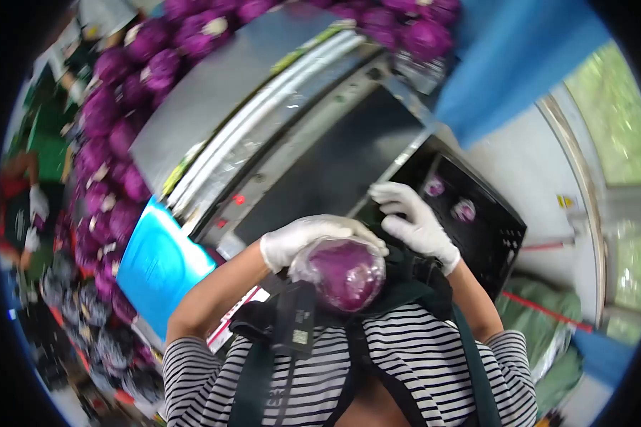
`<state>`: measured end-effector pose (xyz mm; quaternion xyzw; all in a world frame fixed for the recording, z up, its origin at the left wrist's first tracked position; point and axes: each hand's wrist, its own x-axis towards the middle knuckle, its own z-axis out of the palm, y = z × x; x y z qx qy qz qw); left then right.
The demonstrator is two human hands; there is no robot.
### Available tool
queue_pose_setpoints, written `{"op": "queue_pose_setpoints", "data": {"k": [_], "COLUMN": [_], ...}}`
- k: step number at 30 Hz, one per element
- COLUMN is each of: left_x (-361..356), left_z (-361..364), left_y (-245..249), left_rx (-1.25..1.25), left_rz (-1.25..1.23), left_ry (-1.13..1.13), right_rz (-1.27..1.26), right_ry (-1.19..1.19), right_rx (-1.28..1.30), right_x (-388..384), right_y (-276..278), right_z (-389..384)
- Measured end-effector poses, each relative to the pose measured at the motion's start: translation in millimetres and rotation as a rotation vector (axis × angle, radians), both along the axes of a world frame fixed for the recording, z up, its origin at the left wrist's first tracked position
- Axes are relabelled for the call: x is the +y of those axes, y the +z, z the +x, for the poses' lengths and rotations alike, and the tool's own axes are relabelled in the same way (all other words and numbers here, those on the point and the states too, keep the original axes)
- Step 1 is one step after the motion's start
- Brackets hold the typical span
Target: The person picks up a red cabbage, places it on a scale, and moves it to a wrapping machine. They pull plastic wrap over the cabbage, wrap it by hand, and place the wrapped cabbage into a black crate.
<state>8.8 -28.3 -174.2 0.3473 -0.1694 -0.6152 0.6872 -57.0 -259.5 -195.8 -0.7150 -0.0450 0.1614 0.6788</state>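
Observation:
A red cabbage [345, 274] wrapped in shiny clear film is close against my chest. My left hand [317, 238], in a white glove, curls over its far side and grips it; part of the fingers is hidden behind the cabbage. To the right, my right hand [414, 222], also gloved in white, is raised with its fingers bent and apart, holding nothing. It hovers near the front corner of a film-wrapping machine, whose dark plate [327, 160] lies just beyond both hands. A roll of clear film [263, 117] runs along the machine's far side.
Unwrapped red cabbages [110, 114] are heaped along the left and back. A black crate [502, 213] holding cabbages stands at right. A bright blue plastic container [157, 260] sits at left, and blue sheeting [520, 64] hangs back right. Another person's gloved hand [39, 203] shows far left.

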Motion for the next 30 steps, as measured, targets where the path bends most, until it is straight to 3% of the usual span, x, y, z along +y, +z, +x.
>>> {"op": "queue_pose_setpoints", "data": {"k": [1, 3, 5, 7, 9, 11, 12, 13, 14, 17, 18, 19, 23, 26, 27, 30], "left_x": [-4, -18, -24, -46, -77, -122, -142, -154, -170, -199, -201, -204, -199, -184, -179, -167], "left_z": [0, 0, -10, -17, -12, -12, -14, -24, -27, -33, -31, -28, 0, 18, 25, 39], "left_y": [6, 6, -10, -24, -21, -8, -17, -35, -35, -38, -35, -33, -12, 10, 15, 33], "left_rx": [-0.016, -0.065, 0.167, 0.185, 0.217, 0.392, 0.314, -0.057, -0.025, -0.096, -0.221, -0.342, -0.418, -0.549, -0.646, -0.725], "left_rz": [0.125, 0.087, 0.377, 0.355, 0.343, 0.492, 0.471, 0.501, 0.480, 0.563, 0.552, 0.534, 0.509, 0.556, 0.552, 0.580], "left_ry": [0.018, 0.018, 0.142, 0.146, 0.178, 0.158, 0.133, 0.128, 0.090, 0.013, -0.020, -0.052, -0.046, 0.063, 0.096, 0.189], "right_rz": [-0.060, -0.014, 0.136, 0.211, 0.208, 0.402, 0.533, 0.642, 0.834, 1.136, 1.294, 1.303, 1.149, 1.041, 0.957, 1.018], "right_ry": [0.062, 0.225, 0.294, 0.264, 0.209, 0.051, -0.098, -0.270, -0.432, -0.930, -1.075, -1.131, -1.171, -1.030, -1.172, -1.182], "right_rx": [-0.216, -0.339, -0.317, -0.176, -0.227, -0.057, -0.073, 0.033, 0.091, 0.260, 0.385, 0.417, 0.334, 0.514, 0.735, 0.719], "right_x": [1, 1, 2, -13, -39, -71, -83, -96, -103, -126, -136, -152, -199, -209, -209, -201], "right_y": [16, 22, 3, 1, -8, -22, -33, -37, -50, -161, -158, -188, -314, -348, -381, -465], "right_z": [0, -2, -14, -24, -36, -58, -69, -82, -94, -135, -132, -138, -134, -100, -98, -78]}}
